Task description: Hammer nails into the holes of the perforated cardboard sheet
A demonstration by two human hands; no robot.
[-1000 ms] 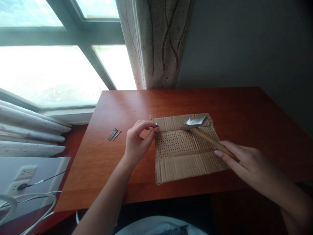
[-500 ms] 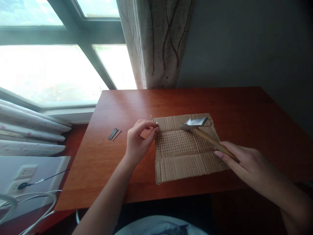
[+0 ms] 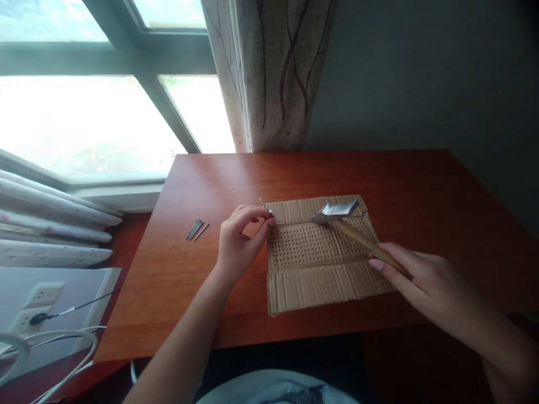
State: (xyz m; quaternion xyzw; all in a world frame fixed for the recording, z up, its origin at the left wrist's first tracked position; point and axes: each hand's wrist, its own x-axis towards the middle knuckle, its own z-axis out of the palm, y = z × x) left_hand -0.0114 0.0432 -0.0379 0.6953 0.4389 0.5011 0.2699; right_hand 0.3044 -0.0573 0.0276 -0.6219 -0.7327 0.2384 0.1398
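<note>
A flat piece of cardboard point(image 3: 315, 292) lies on the wooden table, with rows of small holes across its middle band. At its upper left corner my left hand point(image 3: 244, 230) is closed, thumb and forefinger pinching a nail point(image 3: 270, 212); only the head shows and the shank is hidden by the fingers. My right hand point(image 3: 421, 275) is wrapped round the wooden handle of a hammer point(image 3: 362, 238). The metal head of the hammer is over the upper right part of the cardboard. Several loose nails point(image 3: 196, 230) lie to the left of my left hand.
The brown table point(image 3: 391, 174) stands against a grey wall and a curtain point(image 3: 282, 78). A window is at the upper left. Below it, left of the table, are a wall socket point(image 3: 42, 297) with a black plug and white cables point(image 3: 84, 342).
</note>
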